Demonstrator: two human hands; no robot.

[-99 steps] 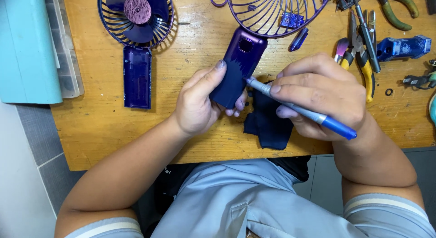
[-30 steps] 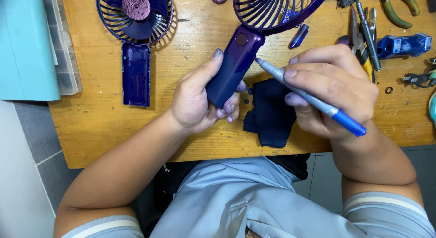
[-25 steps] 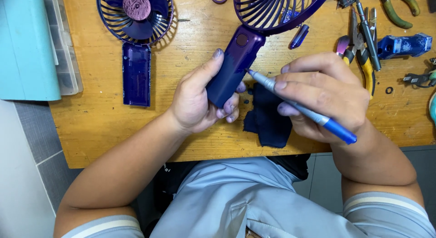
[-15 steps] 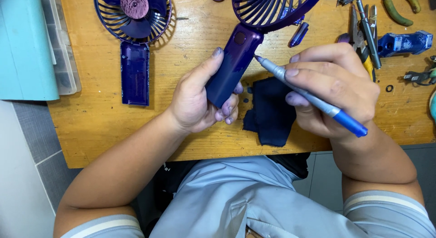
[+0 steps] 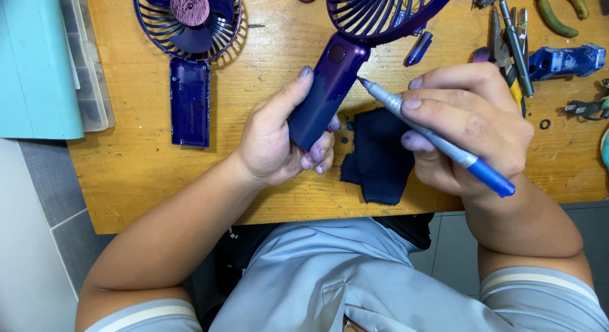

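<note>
The left hand (image 5: 279, 142) is wrapped around the dark purple handle of a handheld fan (image 5: 330, 84), thumb along one side and stained fingertips curled under the lower end, so the fan is held tilted above the wooden desk (image 5: 127, 173) with its round grille reaching past the top edge of the view. The right hand (image 5: 469, 129) grips a grey pen-shaped tool with a blue end (image 5: 438, 142), pinched between thumb and fingers like a pen; its fine tip touches, or all but touches, the right side of the fan handle near the top. Under and between the two hands a dark blue cloth (image 5: 377, 154) lies crumpled on the desk near its front edge. Further left, a second fan half (image 5: 190, 59) lies flat, grille and blades up, with its open handle shell pointing toward the person. At the far right lie pliers (image 5: 507, 46), a blue part (image 5: 564, 59) and a small black ring (image 5: 545, 124). A pale teal box (image 5: 38, 65) sits at the left edge.
</note>
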